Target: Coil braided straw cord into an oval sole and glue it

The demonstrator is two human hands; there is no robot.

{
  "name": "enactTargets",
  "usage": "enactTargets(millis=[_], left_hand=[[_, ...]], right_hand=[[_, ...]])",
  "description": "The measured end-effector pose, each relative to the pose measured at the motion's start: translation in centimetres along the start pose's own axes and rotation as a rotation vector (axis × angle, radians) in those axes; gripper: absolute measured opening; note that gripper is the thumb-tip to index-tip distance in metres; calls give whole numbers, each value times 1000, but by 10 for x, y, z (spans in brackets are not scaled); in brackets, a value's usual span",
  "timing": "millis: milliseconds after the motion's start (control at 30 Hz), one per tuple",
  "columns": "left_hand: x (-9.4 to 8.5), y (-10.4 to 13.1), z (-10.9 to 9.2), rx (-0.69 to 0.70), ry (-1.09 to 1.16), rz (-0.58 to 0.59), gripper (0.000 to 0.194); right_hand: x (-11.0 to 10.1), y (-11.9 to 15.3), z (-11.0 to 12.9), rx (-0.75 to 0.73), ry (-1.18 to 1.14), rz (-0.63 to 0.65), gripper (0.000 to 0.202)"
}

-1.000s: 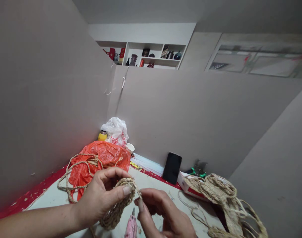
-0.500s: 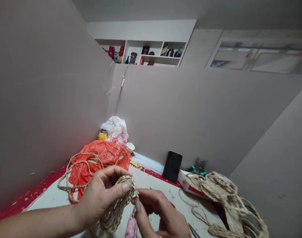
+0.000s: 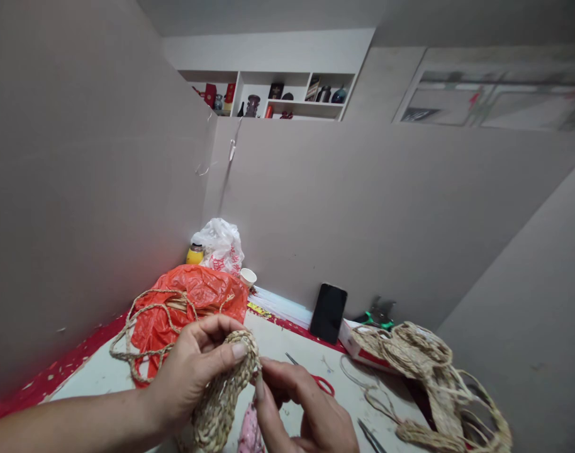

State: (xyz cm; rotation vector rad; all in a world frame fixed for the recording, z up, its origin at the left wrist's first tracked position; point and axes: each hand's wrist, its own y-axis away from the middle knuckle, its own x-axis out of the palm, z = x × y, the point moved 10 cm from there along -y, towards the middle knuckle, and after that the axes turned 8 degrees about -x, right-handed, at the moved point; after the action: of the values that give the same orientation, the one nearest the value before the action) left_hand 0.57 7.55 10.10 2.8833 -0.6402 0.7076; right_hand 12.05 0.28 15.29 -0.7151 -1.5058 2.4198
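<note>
My left hand point(image 3: 200, 368) grips a braided straw piece point(image 3: 221, 402), its thumb lying on the top edge and its fingers curled behind. The piece is coiled into an elongated shape and hangs tilted toward me. My right hand point(image 3: 301, 402) pinches the right edge of the same piece between thumb and forefinger; the exact bit of straw there is hidden by the fingertips. Just below, between the hands, shows a pink tool handle point(image 3: 250, 431), partly covered by the right thumb. Red-handled scissors point(image 3: 323, 384) lie behind the right hand.
An orange plastic bag point(image 3: 193, 286) with braided cord point(image 3: 124, 355) sits at left, a white bag point(image 3: 221, 242) and paper cup point(image 3: 248, 277) behind. A phone point(image 3: 329, 313) leans on the wall. At right are straw braids point(image 3: 419, 358), green-handled pliers point(image 3: 377, 318) and tweezers point(image 3: 371, 435).
The straw piece has turned so more of its broad face shows. My right hand has shifted slightly, revealing the scissors. The pink handle's metal tip is now out of sight.
</note>
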Motion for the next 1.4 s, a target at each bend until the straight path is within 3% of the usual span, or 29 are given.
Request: enactTargets(millis=[267, 433, 733, 1400], left_hand=[[4, -2, 6, -29, 93, 8, 19], [3, -2, 8, -53, 113, -35, 20], [3, 0, 9, -58, 133, -72, 23], [2, -2, 13, -60, 180, -91, 20]], right_hand=[[-5, 2, 11, -165, 62, -45, 27], [-2, 1, -4, 3, -59, -9, 22], [3, 15, -28, 327, -267, -86, 5], [5, 16, -28, 290, -259, -57, 7]])
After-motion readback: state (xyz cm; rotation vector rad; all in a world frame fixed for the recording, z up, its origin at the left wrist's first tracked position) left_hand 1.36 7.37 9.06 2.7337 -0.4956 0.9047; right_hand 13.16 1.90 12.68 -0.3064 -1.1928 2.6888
